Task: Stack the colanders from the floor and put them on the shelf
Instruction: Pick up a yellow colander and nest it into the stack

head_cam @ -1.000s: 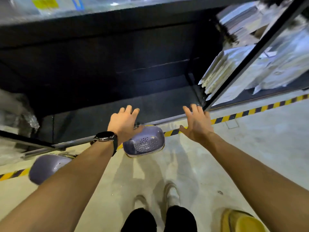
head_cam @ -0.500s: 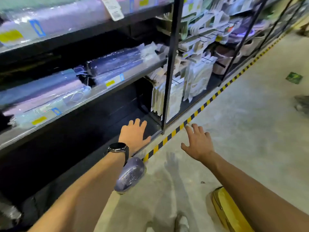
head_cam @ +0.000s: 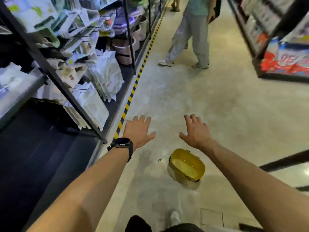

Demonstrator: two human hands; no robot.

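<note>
Both hands reach forward over the floor (head_cam: 217, 106) of a shop aisle, palms down. The left hand (head_cam: 137, 129) has its fingers straight and spread and holds nothing; a black watch (head_cam: 121, 142) sits on its wrist. The right hand (head_cam: 195, 131) is likewise flat and spread, also empty, and the two are apart from each other.

A yellow colander (head_cam: 187, 166) stands alone on the floor, its opening facing up towards the camera, below the right wrist and untouched by either hand. Its holes are too blurred to make out. It lies well clear of the yellow-and-black striped tape (head_cam: 132, 92) that runs along the floor's left edge at the foot of the shelf (head_cam: 41, 148).

The shelf's lowest level, at the left, is dark. The bays further along it hold hanging white packets (head_cam: 103, 76). A light shoe (head_cam: 174, 216) of the wearer shows at the bottom edge.

Ahead in the aisle another person (head_cam: 189, 34) stands in grey trousers and pale shoes. On the right, a second shelving unit (head_cam: 284, 61) carries red and blue packages.
</note>
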